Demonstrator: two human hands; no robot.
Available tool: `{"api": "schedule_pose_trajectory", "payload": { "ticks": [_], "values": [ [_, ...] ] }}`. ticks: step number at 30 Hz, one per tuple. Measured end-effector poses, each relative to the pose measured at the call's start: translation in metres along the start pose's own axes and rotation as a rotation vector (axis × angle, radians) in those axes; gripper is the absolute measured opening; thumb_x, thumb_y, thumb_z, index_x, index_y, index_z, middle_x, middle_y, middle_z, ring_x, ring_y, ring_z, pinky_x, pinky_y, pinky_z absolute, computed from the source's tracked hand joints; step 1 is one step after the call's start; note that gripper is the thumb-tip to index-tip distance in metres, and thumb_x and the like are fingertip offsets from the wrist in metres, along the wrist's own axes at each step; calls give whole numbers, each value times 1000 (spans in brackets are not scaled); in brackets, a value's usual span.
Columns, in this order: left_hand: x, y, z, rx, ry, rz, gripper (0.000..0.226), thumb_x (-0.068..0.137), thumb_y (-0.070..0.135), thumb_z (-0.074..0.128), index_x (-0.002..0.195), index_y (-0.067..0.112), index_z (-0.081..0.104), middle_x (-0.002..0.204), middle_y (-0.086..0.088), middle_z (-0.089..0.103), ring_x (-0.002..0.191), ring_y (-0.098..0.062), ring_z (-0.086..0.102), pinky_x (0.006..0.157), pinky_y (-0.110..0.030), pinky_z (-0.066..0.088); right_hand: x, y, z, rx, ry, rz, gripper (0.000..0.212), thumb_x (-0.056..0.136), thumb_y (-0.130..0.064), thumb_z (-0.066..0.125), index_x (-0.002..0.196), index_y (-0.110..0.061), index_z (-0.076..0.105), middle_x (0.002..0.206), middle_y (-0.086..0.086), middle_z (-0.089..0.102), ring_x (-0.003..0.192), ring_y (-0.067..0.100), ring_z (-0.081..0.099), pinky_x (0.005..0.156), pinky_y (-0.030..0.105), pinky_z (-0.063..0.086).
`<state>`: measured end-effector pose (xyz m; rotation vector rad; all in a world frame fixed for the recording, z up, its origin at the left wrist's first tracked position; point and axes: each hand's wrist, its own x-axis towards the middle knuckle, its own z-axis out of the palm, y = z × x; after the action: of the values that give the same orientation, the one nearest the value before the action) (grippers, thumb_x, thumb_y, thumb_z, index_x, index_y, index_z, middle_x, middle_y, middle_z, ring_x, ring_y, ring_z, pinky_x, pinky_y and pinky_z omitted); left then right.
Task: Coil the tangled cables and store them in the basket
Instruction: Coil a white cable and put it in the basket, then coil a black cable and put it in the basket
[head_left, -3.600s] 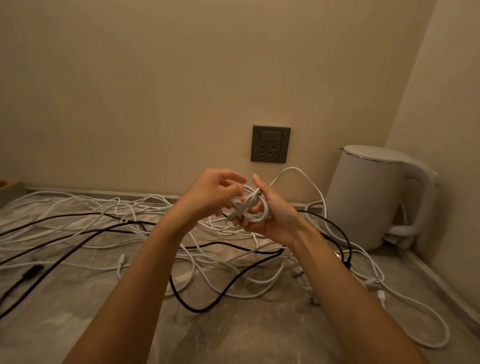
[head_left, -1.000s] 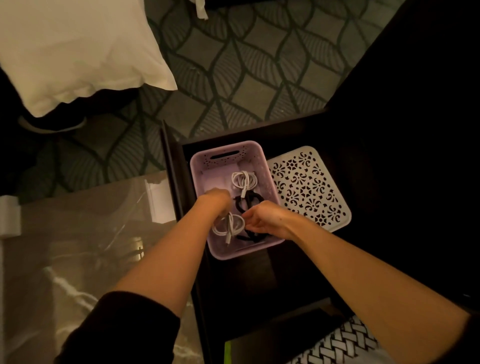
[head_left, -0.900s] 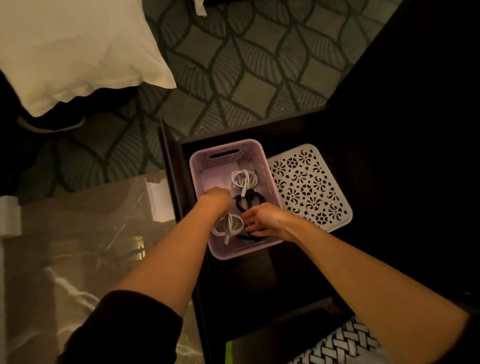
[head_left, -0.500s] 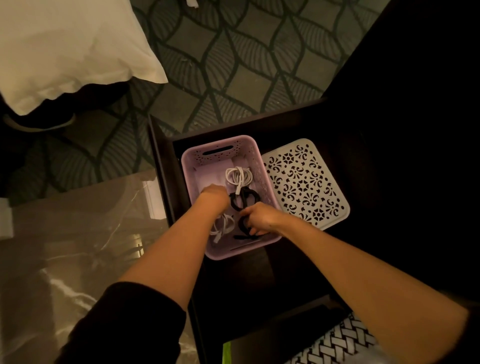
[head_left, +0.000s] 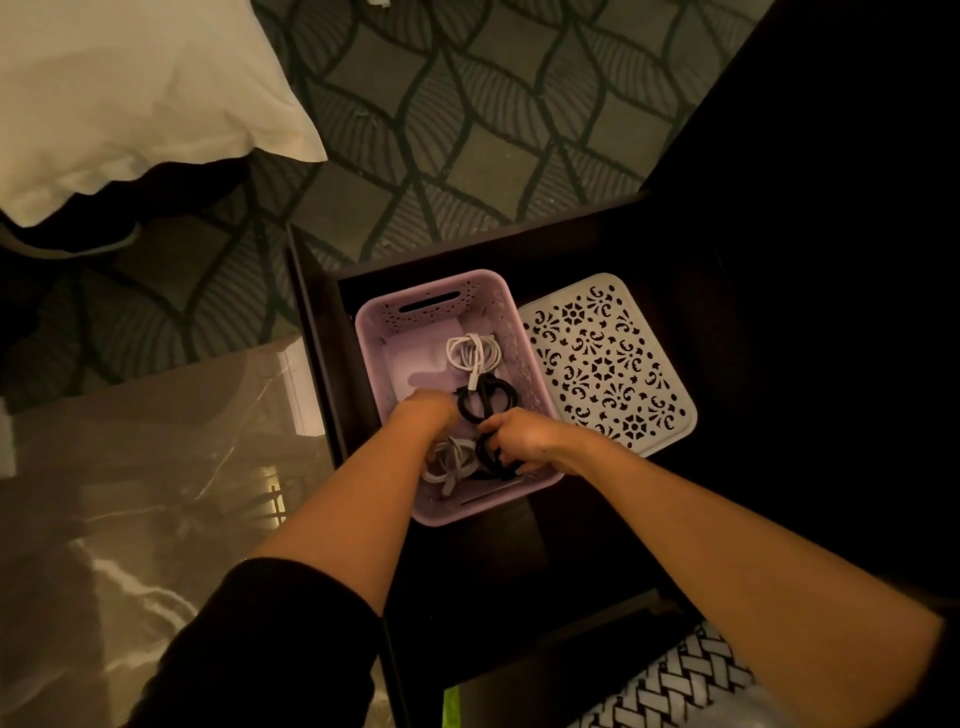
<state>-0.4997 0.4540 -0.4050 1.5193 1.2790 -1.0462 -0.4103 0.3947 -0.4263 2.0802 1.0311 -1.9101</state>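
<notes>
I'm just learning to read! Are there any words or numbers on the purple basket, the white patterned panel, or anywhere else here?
None: no word, number or sign can be read anywhere. The purple basket and the white patterned panel show only cut-out shapes, no letters.

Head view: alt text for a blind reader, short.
A person's right grip holds a black cable coil inside a lilac basket in a dark drawer; the left grip reaches in over a white cable coil. A white perforated lid lies alongside.
</notes>
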Motion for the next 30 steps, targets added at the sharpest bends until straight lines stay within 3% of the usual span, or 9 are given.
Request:
{"api": "schedule_pose_trajectory", "payload": {
  "ticks": [2, 7, 11, 13, 15, 19, 22, 24, 30],
  "values": [
    [0, 1, -1, -9, -54, -51, 8, 94, 8, 46, 102, 5, 46, 80, -10, 52, 94, -23, 48, 97, -33, 40, -1, -1, 1, 12, -17, 8, 49, 94, 6, 30, 139, -12, 44, 138, 16, 47, 122, 31, 48, 75, 29, 43],
    [4, -4, 2, 52, -32, -15, 30, 95, 1, 43, 124, -4, 47, 78, -15, 55, 78, -27, 56, 85, -33, 45, -5, -3, -1, 63, -9, 21, 46, 97, 3, 31, 139, -12, 41, 136, 15, 48, 115, 26, 50, 81, 30, 43],
    [3, -4, 1, 41, -8, -26, 34, 95, 0, 41, 129, -5, 38, 82, -19, 56, 88, -31, 58, 79, -35, 47, -13, -4, -8, 168, 53, 35, 42, 98, 1, 29, 135, -7, 44, 134, 15, 52, 122, 24, 52, 96, 31, 44],
    [-2, -2, -1, 12, 28, -32, 38, 95, 2, 41, 131, -7, 33, 93, -20, 58, 104, -31, 58, 84, -34, 46, -18, -4, -13, 232, 94, 32, 41, 99, -3, 27, 136, -7, 44, 132, 15, 54, 122, 23, 53, 98, 30, 44],
    [-4, -2, -3, 19, 94, -21, 37, 95, 1, 39, 131, -6, 34, 88, -17, 57, 116, -31, 54, 82, -33, 47, -22, -3, -16, 268, 106, 26, 42, 100, -5, 24, 137, -7, 44, 132, 15, 55, 121, 23, 54, 96, 30, 44],
    [-16, 5, -11, 43, 230, 33, 35, 95, 1, 43, 129, 0, 44, 104, -19, 59, 89, -29, 61, 77, -34, 49, -37, -4, -24, 278, 170, 3, 40, 100, -3, 25, 133, -4, 47, 127, 18, 57, 114, 26, 58, 92, 30, 47],
    [-32, 19, -29, -13, 362, 96, 34, 93, 12, 50, 126, 2, 46, 120, -17, 56, 99, -32, 61, 84, -38, 53, -53, -8, -41, 245, 355, -56, 33, 96, 0, 36, 123, 3, 54, 117, 20, 62, 102, 28, 62, 89, 35, 50],
    [-50, 35, -45, -107, 509, 175, 34, 90, 20, 53, 120, 2, 52, 116, -16, 59, 102, -33, 61, 82, -38, 53, -69, -12, -59, 231, 496, -129, 30, 93, -1, 39, 115, 4, 59, 112, 20, 63, 101, 30, 60, 92, 43, 50],
    [-152, 100, -81, -334, 921, 460, 28, 90, 30, 55, 110, 14, 65, 114, -14, 63, 108, -31, 57, 86, -33, 44, -171, -23, -124, 416, 922, -399, 19, 86, -8, 49, 93, -23, 57, 112, 14, 62, 104, 31, 60, 93, 45, 49]
  ]
}}
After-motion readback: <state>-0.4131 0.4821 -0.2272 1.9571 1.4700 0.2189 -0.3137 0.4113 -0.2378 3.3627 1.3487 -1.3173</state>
